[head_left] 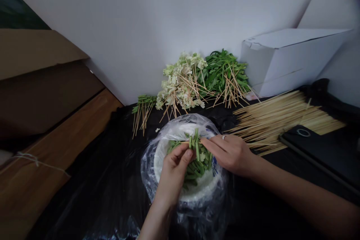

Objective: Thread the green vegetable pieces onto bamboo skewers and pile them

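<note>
Over a bowl (157, 159) lined with clear plastic, cut green bean pieces (196, 144) sit crosswise on a thin wooden skewer (185, 142). My left hand (176, 165) pinches at the beans from the left, thumb and forefinger closed by the skewer's end. From the right, my right hand (232, 153), wearing a ring, grips the skewer; a stick stretches out to the right behind this hand. More loose green beans (194, 170) lie in the bowl below, partly hidden by my hands.
Behind the bowl lie skewered green beans (144, 101), pale cauliflower-like pieces (180, 78) and leafy greens (225, 71). Bare skewers (275, 114) spread at right beside a dark phone (320, 153). A white box (292, 60) stands behind; a cardboard box (42, 82) is left. Black plastic (112, 180) covers the surface.
</note>
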### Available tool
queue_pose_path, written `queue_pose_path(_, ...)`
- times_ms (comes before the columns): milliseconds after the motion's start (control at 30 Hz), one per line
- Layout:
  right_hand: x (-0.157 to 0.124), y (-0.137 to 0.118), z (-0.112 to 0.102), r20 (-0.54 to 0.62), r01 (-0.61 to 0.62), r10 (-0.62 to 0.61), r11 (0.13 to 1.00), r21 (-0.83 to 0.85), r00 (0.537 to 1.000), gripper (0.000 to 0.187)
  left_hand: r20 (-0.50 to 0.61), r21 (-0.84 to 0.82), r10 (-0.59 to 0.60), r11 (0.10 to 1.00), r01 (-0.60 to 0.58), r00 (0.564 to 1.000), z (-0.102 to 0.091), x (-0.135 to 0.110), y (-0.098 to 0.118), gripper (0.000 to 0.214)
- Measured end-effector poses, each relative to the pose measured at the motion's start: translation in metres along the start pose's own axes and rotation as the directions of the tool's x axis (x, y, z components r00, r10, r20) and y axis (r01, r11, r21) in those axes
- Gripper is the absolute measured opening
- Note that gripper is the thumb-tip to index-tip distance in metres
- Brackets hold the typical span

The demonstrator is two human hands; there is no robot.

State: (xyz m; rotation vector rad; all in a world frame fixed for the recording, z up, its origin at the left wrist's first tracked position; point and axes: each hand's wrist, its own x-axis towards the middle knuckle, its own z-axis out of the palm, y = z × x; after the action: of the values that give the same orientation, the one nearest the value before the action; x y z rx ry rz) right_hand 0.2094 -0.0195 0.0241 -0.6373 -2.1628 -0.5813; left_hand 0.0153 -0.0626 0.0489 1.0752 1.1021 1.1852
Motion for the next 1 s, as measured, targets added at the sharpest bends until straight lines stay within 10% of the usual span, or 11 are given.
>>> queue_pose_path(200,-0.001,0.005,-0.001,-0.018,-0.021,0.021,1.0,-0.002,1.0,0.028,0.009,0.429,0.123,0.896,-0.115,0.992,-0.024,0.0,0.007,0.027)
queue_pose_path(367,0.0,0.006,0.0,-0.023,-0.017,0.017,1.0,0.0,1.0,0.029,0.203,0.839,0.101,0.495,-0.226,0.974,-0.037,0.001,0.007,0.023)
queue_pose_path(733,-0.001,0.006,0.001,0.005,-0.002,0.002,1.0,-0.003,1.0,0.03,0.354,0.935,-0.022,-0.023,-0.354,0.935,-0.031,0.0,0.018,0.038)
queue_pose_path(867,-0.001,0.006,0.001,-0.007,-0.003,0.003,1.0,0.012,1.0,0.031,0.35,0.935,-0.042,-0.05,-0.352,0.936,-0.028,0.002,0.019,0.021)
queue_pose_path(1000,0.0,0.006,0.0,-0.014,-0.008,0.008,1.0,0.017,1.0,0.03,0.347,0.919,0.057,0.177,-0.352,0.936,-0.035,0.001,0.022,0.02)
